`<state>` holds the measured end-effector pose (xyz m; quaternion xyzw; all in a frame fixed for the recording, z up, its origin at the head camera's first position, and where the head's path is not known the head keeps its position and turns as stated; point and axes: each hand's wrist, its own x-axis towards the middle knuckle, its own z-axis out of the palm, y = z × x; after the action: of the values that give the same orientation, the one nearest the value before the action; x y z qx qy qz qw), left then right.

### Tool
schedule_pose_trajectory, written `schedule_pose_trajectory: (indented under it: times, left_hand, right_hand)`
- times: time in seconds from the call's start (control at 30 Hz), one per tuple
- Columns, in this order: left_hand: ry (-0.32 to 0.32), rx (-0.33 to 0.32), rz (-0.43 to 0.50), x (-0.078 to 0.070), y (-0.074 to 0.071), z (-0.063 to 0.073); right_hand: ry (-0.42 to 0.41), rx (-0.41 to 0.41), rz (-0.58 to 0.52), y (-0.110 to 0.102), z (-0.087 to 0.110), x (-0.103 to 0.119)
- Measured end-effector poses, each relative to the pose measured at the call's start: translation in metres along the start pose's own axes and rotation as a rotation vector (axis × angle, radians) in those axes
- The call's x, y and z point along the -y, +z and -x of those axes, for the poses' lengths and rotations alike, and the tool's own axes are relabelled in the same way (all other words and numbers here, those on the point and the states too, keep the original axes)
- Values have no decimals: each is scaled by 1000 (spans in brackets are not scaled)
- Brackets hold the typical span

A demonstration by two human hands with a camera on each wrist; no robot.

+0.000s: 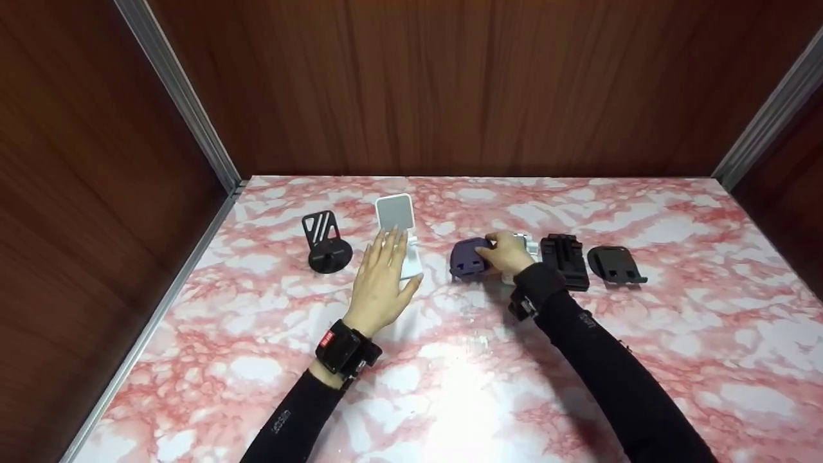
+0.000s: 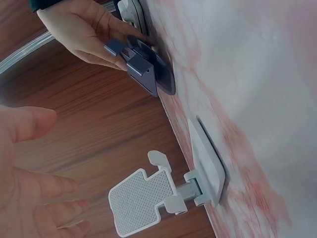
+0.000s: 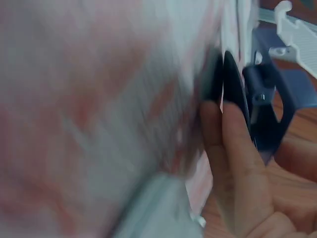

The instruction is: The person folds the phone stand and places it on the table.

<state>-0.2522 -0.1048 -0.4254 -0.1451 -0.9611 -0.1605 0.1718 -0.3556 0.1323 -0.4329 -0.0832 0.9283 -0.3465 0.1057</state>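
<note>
My right hand [image 1: 508, 254] pinches a dark purple phone stand [image 1: 468, 257] by its right side. In the right wrist view, fingertips lie along the thin round base of the purple stand [image 3: 270, 94], with the thumb across from them. My left hand [image 1: 380, 286] is spread with straight fingers near a white phone stand [image 1: 395, 211], covering part of it in the head view. From the left wrist, the white stand [image 2: 141, 203] stands unfolded on its flat base, and a gap shows between it and the left hand [image 2: 29, 168].
Left of the white stand is a black stand [image 1: 329, 256] with a slotted plate. A pale stand [image 1: 532, 247] is partly hidden behind the right hand. Farther right lie a black folded stand [image 1: 564, 260] and a dark rounded stand [image 1: 616, 263]. Wooden panels [image 1: 450, 90] enclose the marbled table [image 1: 257, 366].
</note>
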Motion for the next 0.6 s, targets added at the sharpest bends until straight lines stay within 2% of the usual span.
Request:
schedule_pose_trajectory:
  times: [0.1, 0.33, 0.6]
  left_hand:
    - [1, 2, 3, 0, 0, 0]
    - [6, 1, 7, 0, 0, -1]
    - [8, -6, 11, 1, 1, 0]
  right_hand:
    - [-37, -15, 128, -1, -1, 2]
    - [-52, -42, 280, -2, 1, 5]
    - [-86, -56, 299, 0, 2, 10]
